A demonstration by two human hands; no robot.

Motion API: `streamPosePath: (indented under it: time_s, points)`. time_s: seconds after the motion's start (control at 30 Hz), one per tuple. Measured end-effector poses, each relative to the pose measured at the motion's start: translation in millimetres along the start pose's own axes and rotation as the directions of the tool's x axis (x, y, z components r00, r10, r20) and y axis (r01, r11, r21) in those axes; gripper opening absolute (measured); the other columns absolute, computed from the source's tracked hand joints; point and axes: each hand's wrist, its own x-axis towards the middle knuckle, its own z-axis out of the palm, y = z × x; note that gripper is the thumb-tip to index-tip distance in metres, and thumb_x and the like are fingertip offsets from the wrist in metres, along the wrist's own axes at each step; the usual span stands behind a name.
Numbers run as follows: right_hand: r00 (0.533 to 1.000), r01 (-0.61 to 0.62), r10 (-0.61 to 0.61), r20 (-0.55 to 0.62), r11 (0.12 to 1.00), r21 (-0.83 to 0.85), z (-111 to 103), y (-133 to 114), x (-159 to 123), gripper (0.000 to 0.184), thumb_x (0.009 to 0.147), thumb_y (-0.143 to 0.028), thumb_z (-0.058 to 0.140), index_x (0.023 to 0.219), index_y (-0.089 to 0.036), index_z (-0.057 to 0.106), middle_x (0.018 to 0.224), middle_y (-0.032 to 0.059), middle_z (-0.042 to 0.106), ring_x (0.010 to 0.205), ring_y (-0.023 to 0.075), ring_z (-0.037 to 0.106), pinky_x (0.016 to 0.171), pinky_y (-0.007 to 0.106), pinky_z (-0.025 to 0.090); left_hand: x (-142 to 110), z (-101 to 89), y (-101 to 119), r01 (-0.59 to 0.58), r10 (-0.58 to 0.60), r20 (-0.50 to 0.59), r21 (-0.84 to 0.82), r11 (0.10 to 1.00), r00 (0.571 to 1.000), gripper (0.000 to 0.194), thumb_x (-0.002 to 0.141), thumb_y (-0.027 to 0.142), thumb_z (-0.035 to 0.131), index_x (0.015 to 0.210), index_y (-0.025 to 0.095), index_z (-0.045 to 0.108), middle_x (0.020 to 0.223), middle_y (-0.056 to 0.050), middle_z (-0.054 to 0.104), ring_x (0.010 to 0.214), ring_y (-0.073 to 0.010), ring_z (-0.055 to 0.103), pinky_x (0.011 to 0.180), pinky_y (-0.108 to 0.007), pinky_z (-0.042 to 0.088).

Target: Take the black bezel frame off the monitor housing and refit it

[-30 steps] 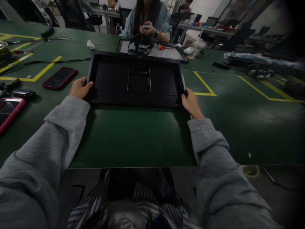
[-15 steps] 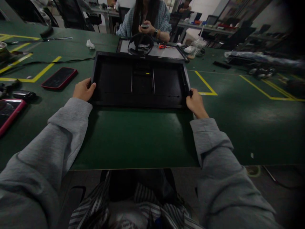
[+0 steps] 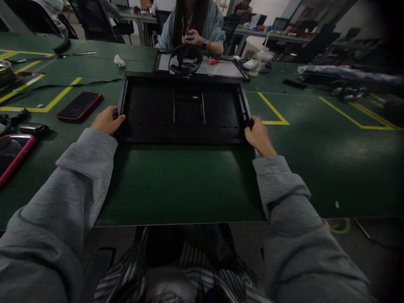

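A shallow black rectangular monitor housing (image 3: pixel 151 101) stretches between my hands, its hollow inside facing me and two thin metal rails running down the middle. My left hand (image 3: pixel 107 120) grips its left edge, thumb over the rim. At the opposite end, my right hand (image 3: pixel 259 132) is closed on the right edge, with the thumb on the near side. The fingers behind the rims are hidden. Just past the far edge stands a dark ring-shaped piece (image 3: pixel 200 63), in front of a flat panel with a dark border (image 3: pixel 225 68).
On the green table (image 3: pixel 186 185), a red-edged phone (image 3: pixel 80 106) and a pink-cased phone (image 3: pixel 14 153) lie to the left. A plastic cup (image 3: pixel 262 59) stands far right of the panel, near a wrapped long bundle (image 3: pixel 344 75). A person (image 3: pixel 214 25) sits opposite, holding a small device.
The housing's far edge has dropped slightly and its left end has shifted a little left, along with my left hand. My right hand keeps almost the same place and grip.
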Motion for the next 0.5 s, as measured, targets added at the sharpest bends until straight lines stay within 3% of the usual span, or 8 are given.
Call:
streamPosePath:
  time_s: [0.1,0.23,0.5]
  points:
    - [0.999,0.038,-0.038,-0.026,0.999,-0.015,4,-4,-2,0.06,0.09,-0.028,0.053,0.149,-0.014,0.051,0.14,0.0219,0.064,0.134,0.0404,0.057,0.115,0.063,0.044,-9,-0.8,16,0.116,-0.112,-0.052,0.075,0.99,0.992,0.054,0.098,0.032,0.061,0.145,0.006,0.053,0.139,-0.018,0.067,0.124,-0.0261,0.064,0.112,-0.043,0.046]
    - [0.998,0.048,-0.048,-0.03,0.999,-0.012,6,-8,-4,0.06,0.094,-0.03,0.051,0.152,-0.015,0.046,0.146,0.0219,0.06,0.139,0.0396,0.053,0.118,0.064,0.04,-23,3.7,36,0.193,-0.177,-0.148,0.099,0.976,0.973,0.054,0.102,0.038,0.057,0.147,0.009,0.05,0.14,-0.017,0.066,0.13,-0.0318,0.061,0.116,-0.052,0.042]
    - [0.999,-0.009,0.01,-0.051,1.0,0.015,2,-7,-7,0.056,0.096,-0.027,0.049,0.15,-0.014,0.049,0.145,0.0214,0.062,0.137,0.038,0.056,0.116,0.061,0.043,-26,8.8,42,0.183,-0.168,-0.13,0.111,0.977,0.977,0.056,0.1,0.04,0.058,0.146,0.009,0.049,0.135,-0.017,0.068,0.129,-0.0334,0.061,0.114,-0.054,0.043]
